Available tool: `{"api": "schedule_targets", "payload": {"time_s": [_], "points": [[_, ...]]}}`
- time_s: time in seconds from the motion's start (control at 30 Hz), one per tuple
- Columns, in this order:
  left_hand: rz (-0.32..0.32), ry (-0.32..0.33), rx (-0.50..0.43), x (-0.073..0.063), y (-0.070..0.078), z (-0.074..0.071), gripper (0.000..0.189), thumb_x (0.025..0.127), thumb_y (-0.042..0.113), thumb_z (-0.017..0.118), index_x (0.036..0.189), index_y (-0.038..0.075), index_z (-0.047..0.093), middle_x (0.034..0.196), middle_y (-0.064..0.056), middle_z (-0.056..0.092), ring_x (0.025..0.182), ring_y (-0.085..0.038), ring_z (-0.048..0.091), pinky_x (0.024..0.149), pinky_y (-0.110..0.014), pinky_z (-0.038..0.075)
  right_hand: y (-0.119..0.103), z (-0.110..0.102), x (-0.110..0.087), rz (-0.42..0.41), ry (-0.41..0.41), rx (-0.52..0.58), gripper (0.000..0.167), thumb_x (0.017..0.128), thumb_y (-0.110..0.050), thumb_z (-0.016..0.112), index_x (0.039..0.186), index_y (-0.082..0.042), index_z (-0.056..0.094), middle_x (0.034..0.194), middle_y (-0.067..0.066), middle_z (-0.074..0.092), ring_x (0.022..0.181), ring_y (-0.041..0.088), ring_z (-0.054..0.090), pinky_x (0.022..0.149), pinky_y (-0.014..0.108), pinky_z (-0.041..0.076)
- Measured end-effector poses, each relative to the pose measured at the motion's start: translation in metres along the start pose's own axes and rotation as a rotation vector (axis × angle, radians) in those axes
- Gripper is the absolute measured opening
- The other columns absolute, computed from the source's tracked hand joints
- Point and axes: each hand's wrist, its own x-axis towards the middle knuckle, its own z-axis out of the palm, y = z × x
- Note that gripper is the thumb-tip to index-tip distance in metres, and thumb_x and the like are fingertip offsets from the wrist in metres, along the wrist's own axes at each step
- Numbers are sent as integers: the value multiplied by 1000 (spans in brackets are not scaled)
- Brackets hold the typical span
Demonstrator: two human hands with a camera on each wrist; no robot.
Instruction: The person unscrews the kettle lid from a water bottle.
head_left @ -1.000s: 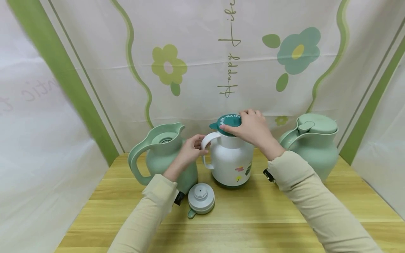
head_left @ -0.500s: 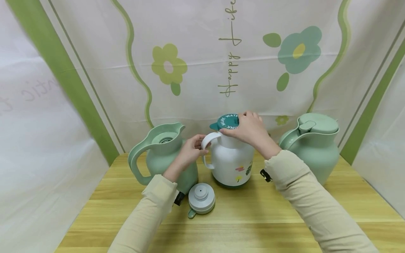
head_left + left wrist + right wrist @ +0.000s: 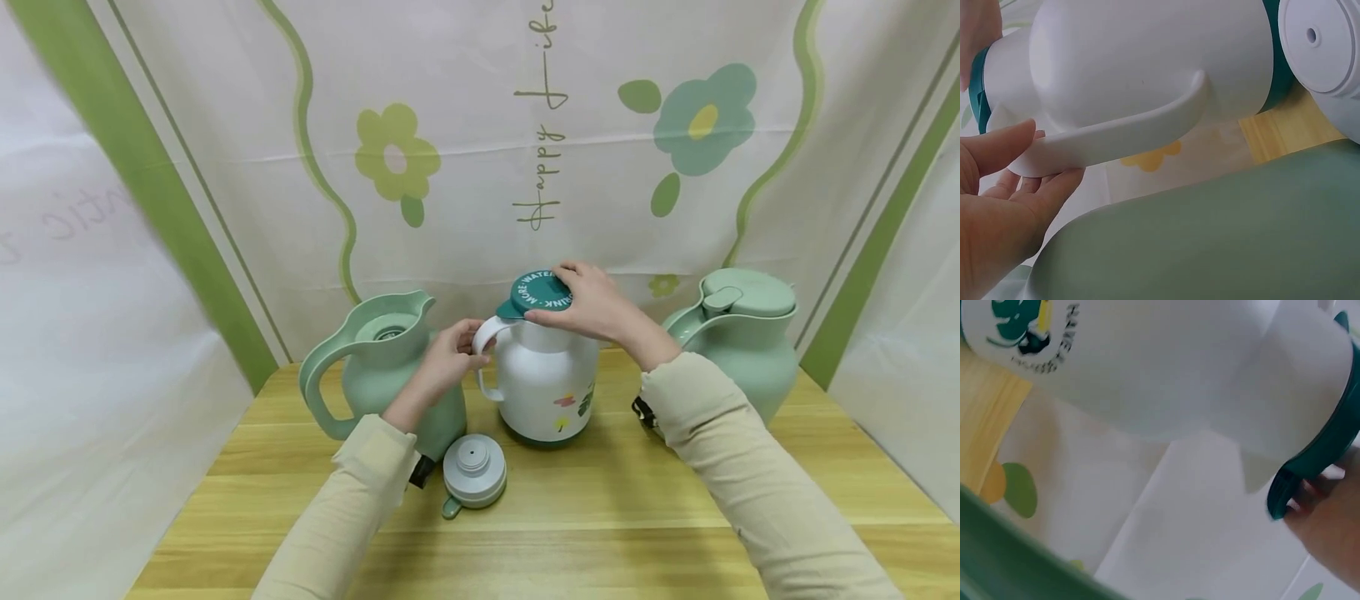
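Observation:
A white thermos jug (image 3: pixel 547 375) with a dark green base stands upright in the middle of the table. Its handle (image 3: pixel 1129 134) points left, and my left hand (image 3: pixel 452 354) pinches the upper part between thumb and fingers. On top sits a dark green lid (image 3: pixel 536 292) with white lettering, its tab by the handle's top. My right hand (image 3: pixel 596 307) grips this lid from the right side, thumb at the front and fingers at the back. In the right wrist view the fingertips are partly hidden behind the lid's edge.
Left stands a pale green jug (image 3: pixel 390 375) with its mouth uncovered. A grey and green stopper (image 3: pixel 474 471) lies in front of it on the wooden table (image 3: pixel 525 550). At right is another pale green jug (image 3: pixel 757 358) with its lid on. A printed curtain (image 3: pixel 465 225) hangs behind.
The dark green lid has turned slightly, its tab coming nearer to me and the handle. My right hand has shifted its hold on the lid. The left hand stays on the handle.

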Motion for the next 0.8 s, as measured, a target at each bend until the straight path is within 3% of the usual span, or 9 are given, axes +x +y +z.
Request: {"api": "schedule_targets", "payload": {"time_s": [0.17, 0.33, 0.8], "points": [[7, -10, -4, 2, -3, -1, 48, 86, -10, 57, 133, -2, 48, 127, -26, 58, 119, -37, 56, 99, -43, 49, -11, 4, -3, 75, 45, -36, 96, 79, -66, 62, 144, 1, 38, 146, 24, 37, 130, 40, 36, 107, 56, 33], [6, -22, -10, 2, -3, -2, 49, 86, -9, 57, 133, -1, 49, 128, -26, 58, 118, -37, 56, 98, -42, 49, -15, 6, -5, 107, 56, -76, 92, 79, -64, 63, 142, -1, 42, 141, 22, 41, 125, 39, 37, 105, 55, 33], [1, -54, 16, 4, -2, -4, 49, 87, -9, 57, 134, 0, 48, 124, -25, 59, 114, -32, 58, 98, -41, 49, -2, -3, -4, -3, -9, -6, 84, 84, -52, 66, 144, -1, 39, 149, 21, 36, 135, 42, 33, 108, 57, 35]]}}
